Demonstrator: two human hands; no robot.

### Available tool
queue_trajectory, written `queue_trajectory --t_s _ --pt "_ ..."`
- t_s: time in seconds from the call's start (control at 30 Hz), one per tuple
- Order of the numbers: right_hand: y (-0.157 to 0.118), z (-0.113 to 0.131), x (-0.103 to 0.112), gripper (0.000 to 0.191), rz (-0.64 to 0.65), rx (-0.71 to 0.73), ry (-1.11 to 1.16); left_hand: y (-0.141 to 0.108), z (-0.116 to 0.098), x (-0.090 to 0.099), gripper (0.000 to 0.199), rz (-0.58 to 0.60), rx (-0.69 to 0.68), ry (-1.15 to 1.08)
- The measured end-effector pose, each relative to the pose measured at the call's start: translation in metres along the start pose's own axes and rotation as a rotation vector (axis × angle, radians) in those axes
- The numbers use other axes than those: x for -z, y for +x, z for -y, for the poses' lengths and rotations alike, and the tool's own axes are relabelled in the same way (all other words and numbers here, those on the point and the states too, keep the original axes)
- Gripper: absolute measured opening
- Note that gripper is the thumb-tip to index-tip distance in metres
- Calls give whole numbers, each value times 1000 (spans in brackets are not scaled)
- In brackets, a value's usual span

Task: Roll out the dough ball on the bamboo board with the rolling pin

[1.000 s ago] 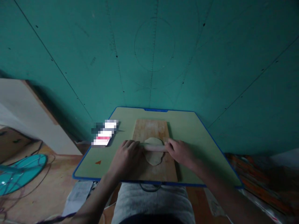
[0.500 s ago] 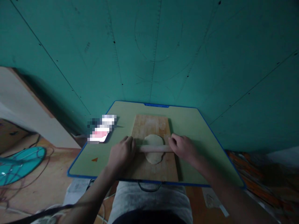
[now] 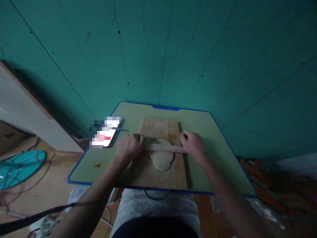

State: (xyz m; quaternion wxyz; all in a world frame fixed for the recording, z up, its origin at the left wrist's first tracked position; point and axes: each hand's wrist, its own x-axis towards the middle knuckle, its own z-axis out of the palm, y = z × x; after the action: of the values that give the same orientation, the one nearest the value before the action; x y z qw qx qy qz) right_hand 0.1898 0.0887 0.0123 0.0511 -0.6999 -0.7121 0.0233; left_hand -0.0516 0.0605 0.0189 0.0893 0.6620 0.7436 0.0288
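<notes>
A wooden rolling pin [image 3: 170,148] lies across a flat piece of dough [image 3: 162,161], over its far half. My left hand [image 3: 130,145] is closed around the pin's left end, and my right hand [image 3: 193,142] grips the right end. Under the dough is a wooden cutting board [image 3: 160,127], its surface dusted pale in places. The dough is thin and roughly round, with an uneven, lobed edge. My fingers cover both tips of the pin.
The board rests on a small pale-green table [image 3: 198,122] with a blue rim. A lit phone [image 3: 109,134], partly blurred out, and a knife [image 3: 121,129] lie at its left. A green wall [image 3: 158,49] rises behind. Cables and a turquoise round object [image 3: 23,168] are on the floor.
Both hands have pushed the rolling pin away from me, from the dough's middle to its far half. More of the near dough shows. The camera view has shifted slightly.
</notes>
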Motion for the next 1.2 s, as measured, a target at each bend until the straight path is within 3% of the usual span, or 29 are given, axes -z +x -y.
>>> queue_trajectory --t_s 0.2,0.37,0.5,0.6,0.77,0.83,0.97,1.03,1.1,1.2 --pt "-25 -2 -2 36 132 45 -55 -27 7 -5 45 20 -37 61" --pt "-48 -5 -12 40 75 46 -31 -50 13 -8 43 21 -45 34" --pt "-59 -7 -12 40 68 79 -22 -55 14 -7 42 13 -58 46" --pt "-53 -6 -6 41 156 89 -55 -48 13 -6 44 39 -58 68" --pt "-28 -6 4 28 308 278 -230 -26 16 -8 40 23 -113 110" --pt "-17 -5 8 28 342 286 -255 -17 17 -8 37 8 -138 132" --pt "1 0 13 28 494 133 -126 -3 17 -5 31 25 -238 204" --pt "7 1 12 45 577 -7 -8 1 14 -2 31 35 -237 205" --pt "9 0 8 51 554 -47 50 0 11 0 33 34 -174 163" --pt "0 -3 0 38 386 40 38 -9 9 -1 39 20 -66 56"
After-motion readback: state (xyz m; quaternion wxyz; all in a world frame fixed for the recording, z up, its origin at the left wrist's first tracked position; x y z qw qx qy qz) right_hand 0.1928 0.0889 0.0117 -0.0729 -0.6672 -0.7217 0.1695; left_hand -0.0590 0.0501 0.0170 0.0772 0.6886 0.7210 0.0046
